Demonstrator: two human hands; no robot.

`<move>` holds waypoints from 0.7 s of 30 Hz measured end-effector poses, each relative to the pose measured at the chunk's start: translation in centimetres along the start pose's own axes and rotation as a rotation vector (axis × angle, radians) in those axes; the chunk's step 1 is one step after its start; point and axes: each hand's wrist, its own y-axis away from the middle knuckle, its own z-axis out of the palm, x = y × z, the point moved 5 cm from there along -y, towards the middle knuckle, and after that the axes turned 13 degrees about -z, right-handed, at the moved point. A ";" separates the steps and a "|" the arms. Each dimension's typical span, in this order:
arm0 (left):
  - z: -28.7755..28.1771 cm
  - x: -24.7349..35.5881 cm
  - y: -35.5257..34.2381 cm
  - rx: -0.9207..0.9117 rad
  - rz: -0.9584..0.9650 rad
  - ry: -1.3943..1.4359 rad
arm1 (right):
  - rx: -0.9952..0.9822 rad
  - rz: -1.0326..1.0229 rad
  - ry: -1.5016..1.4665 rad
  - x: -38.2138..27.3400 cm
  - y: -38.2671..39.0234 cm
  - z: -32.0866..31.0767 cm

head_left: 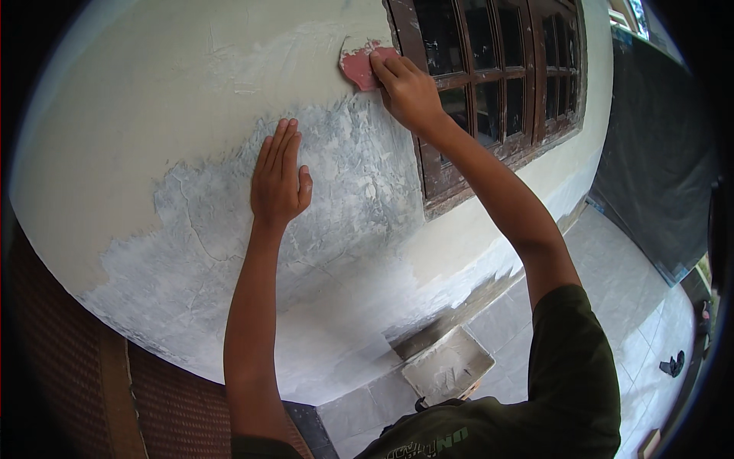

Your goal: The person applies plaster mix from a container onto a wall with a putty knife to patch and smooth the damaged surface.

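Note:
My left hand (279, 172) lies flat on the wall (122, 99), fingers extended, at the upper part of a rough, grey-white patched area (344, 191) with cracks and flaky texture. My right hand (413, 96) grips a pink scraper (358, 67) against the wall's upper part, just left of a brown wooden window (526, 76). The scraper has pale residue along its upper edge. Cream-coloured surface surrounds the patched area.
A tray (447, 363) of pale paste stands on the grey tiled floor (505, 321) below. A dark sheet (650, 153) covers the right side. At lower left is brown woven material (176, 405). A dark small object (671, 365) lies at far right.

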 end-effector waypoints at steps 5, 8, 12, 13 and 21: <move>-0.1 -0.1 0.2 -0.007 -0.004 -0.019 | -0.095 -0.021 -0.175 -6.7 6.6 -1.9; 0.0 0.1 0.0 -0.007 0.007 -0.029 | 0.008 0.044 -0.143 -3.6 3.7 -2.9; 0.1 0.2 0.1 -0.018 0.002 -0.016 | 0.084 0.052 0.032 1.9 -0.4 -1.5; 0.0 0.0 0.2 -0.020 0.000 -0.021 | 0.086 0.053 0.026 1.5 0.0 -1.2; 0.1 0.0 0.1 -0.015 0.010 -0.058 | -0.137 0.110 -0.169 -5.3 8.7 -2.0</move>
